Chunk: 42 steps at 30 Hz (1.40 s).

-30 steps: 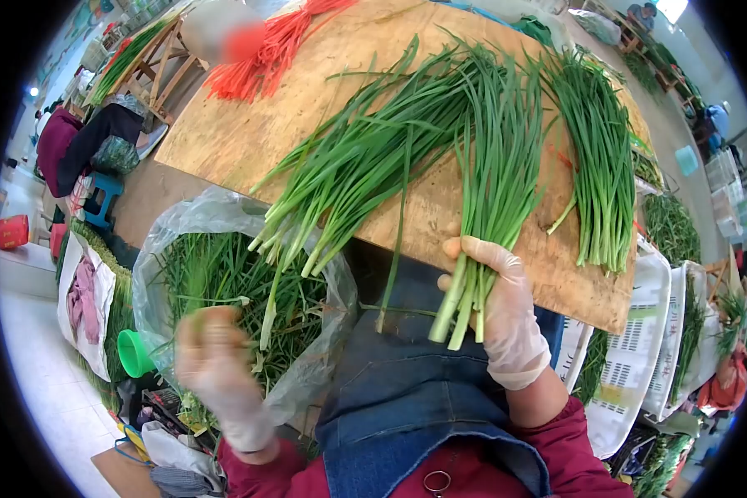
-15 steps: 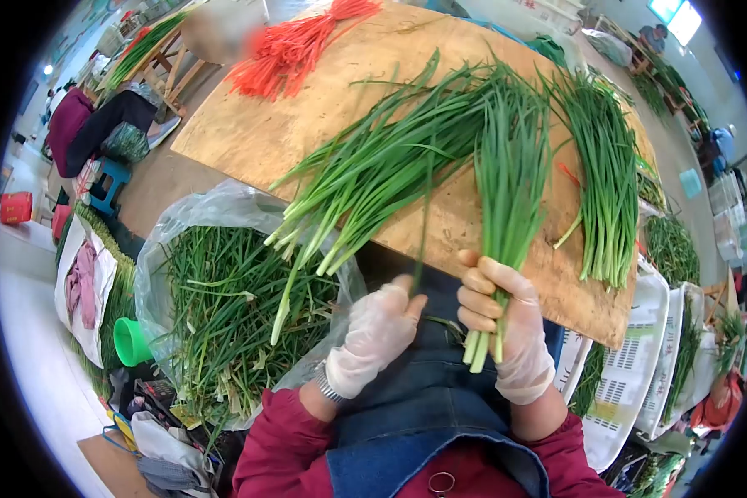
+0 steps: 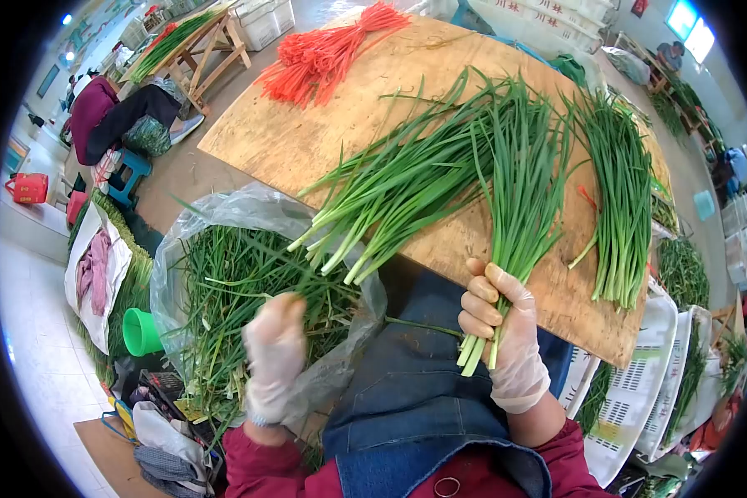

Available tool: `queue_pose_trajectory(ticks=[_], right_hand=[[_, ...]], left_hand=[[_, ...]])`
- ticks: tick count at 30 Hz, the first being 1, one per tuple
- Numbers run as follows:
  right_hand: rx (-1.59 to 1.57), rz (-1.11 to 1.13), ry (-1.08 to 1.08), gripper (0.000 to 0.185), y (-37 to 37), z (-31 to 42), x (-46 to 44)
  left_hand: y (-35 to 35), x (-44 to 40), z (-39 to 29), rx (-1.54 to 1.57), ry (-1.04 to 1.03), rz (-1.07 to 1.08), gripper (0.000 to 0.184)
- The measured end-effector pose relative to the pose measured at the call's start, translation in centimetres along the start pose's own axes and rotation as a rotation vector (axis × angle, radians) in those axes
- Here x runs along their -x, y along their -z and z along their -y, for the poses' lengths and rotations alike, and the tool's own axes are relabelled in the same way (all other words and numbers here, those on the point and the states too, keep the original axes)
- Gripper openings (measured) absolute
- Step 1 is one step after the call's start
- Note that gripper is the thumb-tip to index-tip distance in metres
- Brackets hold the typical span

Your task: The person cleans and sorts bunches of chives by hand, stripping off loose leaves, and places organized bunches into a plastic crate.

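Note:
My right hand [image 3: 506, 332], in a thin clear glove, is closed round the pale stalk ends of a bunch of garlic chives [image 3: 524, 191]. The leaves of this bunch fan up over the wooden board. Over the plastic bag [image 3: 261, 212] of loose trimmings, my gloved left hand [image 3: 275, 349] is blurred by motion. Its fingers look curled, and a smeared green chive leaf [image 3: 257, 249] trails up from them. Beside the held bunch, a loose heap of chives [image 3: 407, 183] lies on the board, stalk ends past its near edge.
At the wooden board's [image 3: 282, 149] right lies another chive bunch [image 3: 618, 199] with a red tie. Red ties [image 3: 332, 58] are piled at the far left. A green cup [image 3: 141, 332] stands by the bag. White crates [image 3: 639, 373] are at right. A person [image 3: 112, 116] sits at far left.
My left hand has swung left and down, from in front of my apron to over the bag, with a leaf trailing. My right hand keeps its hold on the bunch. The view has shifted slightly.

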State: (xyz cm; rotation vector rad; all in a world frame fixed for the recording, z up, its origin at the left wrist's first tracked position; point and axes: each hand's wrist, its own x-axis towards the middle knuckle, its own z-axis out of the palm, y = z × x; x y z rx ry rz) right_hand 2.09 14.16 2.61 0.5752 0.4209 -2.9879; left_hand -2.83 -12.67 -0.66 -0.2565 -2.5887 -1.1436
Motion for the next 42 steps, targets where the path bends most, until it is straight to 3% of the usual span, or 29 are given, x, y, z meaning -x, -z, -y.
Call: queue_pose_trajectory(ticks=[3,5,8,10,12,13,16,19,21,22,23,25,29,33,37,42], right_hand=[[0.008,-0.012,-0.001,0.023,-0.2,-0.2,-0.1],[0.019,-0.005,0.007,0.023,-0.2,-0.2,-0.2],[0.013,-0.003,0.02,0.023,-0.5,-0.2,0.0],[0.011,-0.012,0.023,0.022,-0.5,-0.2,0.2],[0.016,-0.016,0.024,0.022,-0.6,-0.2,0.2],[0.019,-0.022,0.026,0.022,-0.6,-0.2,0.2],[0.017,-0.031,0.031,0.022,-0.6,0.0,0.4],[0.019,-0.026,0.034,0.021,-0.5,0.1,0.4],[0.047,-0.04,0.051,0.021,-0.6,0.2,0.5],[0.063,-0.041,0.057,0.021,-0.7,0.2,0.6],[0.089,-0.059,0.066,0.021,-1.0,0.2,0.5],[0.139,-0.094,0.086,0.021,-1.7,-0.2,0.4],[0.267,-0.15,0.118,0.022,-2.0,-0.9,0.0],[0.345,-0.206,0.152,0.018,-2.8,-1.4,0.1],[0.415,-0.207,0.203,0.016,-2.1,-2.0,0.1],[0.463,-0.209,0.07,0.032,-1.8,-1.5,0.3]], left_hand=[[6.1,2.1,4.3,-0.058,0.467,-0.084,0.013],[9.2,4.3,9.9,-0.549,0.385,-0.113,0.015],[9.6,4.5,10.3,-1.094,0.281,-0.025,0.021],[7.0,1.2,6.0,-0.951,0.029,-0.136,0.025],[3.5,-1.9,3.0,-0.597,-0.238,-0.203,0.029],[1.8,-3.4,1.8,-0.45,-0.297,-0.177,0.029],[-2.0,-7.6,-1.1,-0.493,-0.348,-0.078,0.027],[-3.2,-9.3,-0.6,-0.297,-0.214,0.14,0.022],[-2.1,-9.1,-2.0,-0.076,-0.215,0.084,0.019],[-1.5,-8.7,-2.6,0.102,-0.11,0.129,0.018],[-0.2,-8.3,-4.9,0.359,0.263,0.281,0.017],[1.1,-7.6,-7.4,0.732,0.519,0.387,0.018],[0.1,-5.3,-9.6,1.028,0.602,0.526,0.024],[-1.7,-3.2,-10.8,1.025,0.699,0.586,0.018],[-2.6,-2.2,-11.8,0.866,0.667,0.768,0.016],[-4.6,-1.8,-11.8,0.908,0.663,0.794,0.019]])
